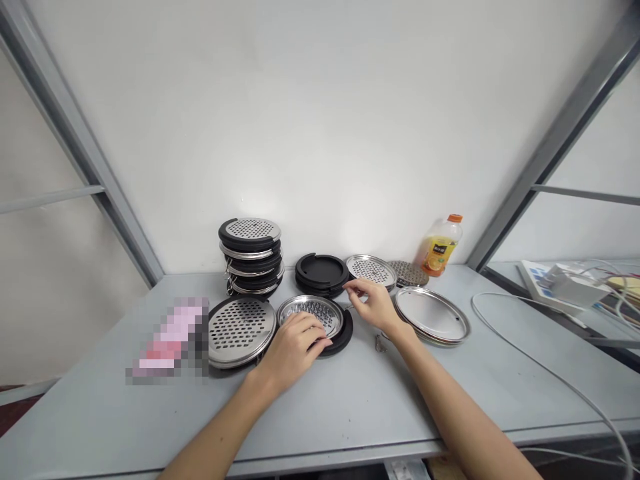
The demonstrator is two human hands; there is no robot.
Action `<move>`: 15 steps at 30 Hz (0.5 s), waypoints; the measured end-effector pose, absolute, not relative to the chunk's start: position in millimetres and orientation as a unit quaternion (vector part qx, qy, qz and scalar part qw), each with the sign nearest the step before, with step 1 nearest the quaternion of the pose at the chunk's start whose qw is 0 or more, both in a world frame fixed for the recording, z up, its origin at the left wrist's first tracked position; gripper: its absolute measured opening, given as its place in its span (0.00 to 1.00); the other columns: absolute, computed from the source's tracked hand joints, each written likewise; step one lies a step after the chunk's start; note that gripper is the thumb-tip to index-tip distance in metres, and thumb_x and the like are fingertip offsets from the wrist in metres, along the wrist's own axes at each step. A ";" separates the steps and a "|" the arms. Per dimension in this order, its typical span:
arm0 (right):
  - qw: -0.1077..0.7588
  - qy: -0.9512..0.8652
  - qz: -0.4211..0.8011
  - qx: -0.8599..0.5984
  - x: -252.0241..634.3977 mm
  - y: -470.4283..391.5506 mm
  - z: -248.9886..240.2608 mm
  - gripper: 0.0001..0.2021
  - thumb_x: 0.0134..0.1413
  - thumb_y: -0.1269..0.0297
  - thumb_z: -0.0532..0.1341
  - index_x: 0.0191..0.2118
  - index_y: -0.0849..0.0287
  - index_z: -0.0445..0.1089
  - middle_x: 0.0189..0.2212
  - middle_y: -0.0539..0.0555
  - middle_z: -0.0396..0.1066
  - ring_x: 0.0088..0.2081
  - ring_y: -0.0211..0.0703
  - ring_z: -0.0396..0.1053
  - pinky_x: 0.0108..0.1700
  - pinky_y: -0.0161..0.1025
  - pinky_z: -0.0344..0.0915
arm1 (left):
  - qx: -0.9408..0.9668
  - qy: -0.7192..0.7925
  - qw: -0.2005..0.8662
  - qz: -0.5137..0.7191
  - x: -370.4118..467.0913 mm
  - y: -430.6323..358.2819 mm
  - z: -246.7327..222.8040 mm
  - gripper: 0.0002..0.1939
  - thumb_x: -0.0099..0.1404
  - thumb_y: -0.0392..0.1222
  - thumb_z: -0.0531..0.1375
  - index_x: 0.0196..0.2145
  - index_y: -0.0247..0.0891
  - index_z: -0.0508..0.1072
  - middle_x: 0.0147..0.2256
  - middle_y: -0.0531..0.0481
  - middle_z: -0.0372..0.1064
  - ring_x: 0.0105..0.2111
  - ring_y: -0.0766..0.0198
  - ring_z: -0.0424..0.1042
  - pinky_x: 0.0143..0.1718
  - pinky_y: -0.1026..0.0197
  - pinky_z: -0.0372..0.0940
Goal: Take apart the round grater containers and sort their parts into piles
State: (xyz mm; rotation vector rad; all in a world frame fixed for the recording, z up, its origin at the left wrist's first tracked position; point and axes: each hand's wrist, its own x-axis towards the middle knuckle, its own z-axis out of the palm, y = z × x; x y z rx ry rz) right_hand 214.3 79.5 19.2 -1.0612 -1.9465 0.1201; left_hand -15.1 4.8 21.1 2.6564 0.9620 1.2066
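Note:
My left hand (295,347) rests on the front of a round metal grater disc (320,312), fingers bent over its rim. Under that disc, a black ring base (345,339) shows at the right. My right hand (370,303) is just right of it, thumb and fingertips pinched on a thin metal piece too small to make out. Left of my left hand lies a larger perforated disc (241,330). Behind my hands sit black ring bases (323,270) and a perforated disc (371,270). A small metal clip (380,343) lies below my right wrist.
A tall stack of grater discs with black rings (251,257) stands at the back left. Plain metal lids (433,313) lie right, near a juice bottle (440,250). A white cable (540,363) crosses the table's right side. A blurred pink item (173,333) lies left.

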 end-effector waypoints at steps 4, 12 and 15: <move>0.426 -0.802 0.114 -0.403 214.2 76.6 19.9 0.16 0.47 0.76 0.55 0.40 0.57 0.73 0.36 0.53 0.75 0.35 0.42 0.71 0.34 0.37 0.68 | 0.841 0.308 0.001 0.446 -16.6 5.2 23.2 0.02 0.66 0.33 0.58 0.36 0.35 0.71 0.35 0.47 0.71 0.37 0.61 0.70 0.41 0.55 0.68; 0.404 -0.845 0.115 -0.332 209.7 78.8 14.8 0.20 0.47 0.73 0.62 0.48 0.53 0.73 0.47 0.55 0.73 0.47 0.47 0.71 0.50 0.46 0.68 | 0.815 0.275 -0.052 0.507 -20.6 4.5 28.9 0.06 0.65 0.29 0.58 0.40 0.36 0.68 0.35 0.46 0.69 0.39 0.61 0.68 0.41 0.56 0.69; 0.424 -0.838 0.093 -0.330 209.7 81.9 10.3 0.12 0.54 0.68 0.61 0.44 0.53 0.76 0.43 0.56 0.75 0.43 0.46 0.73 0.47 0.44 0.70 | 0.819 0.265 -0.065 0.505 -21.3 3.4 30.6 0.07 0.64 0.30 0.59 0.39 0.36 0.67 0.36 0.47 0.69 0.38 0.62 0.69 0.43 0.55 0.68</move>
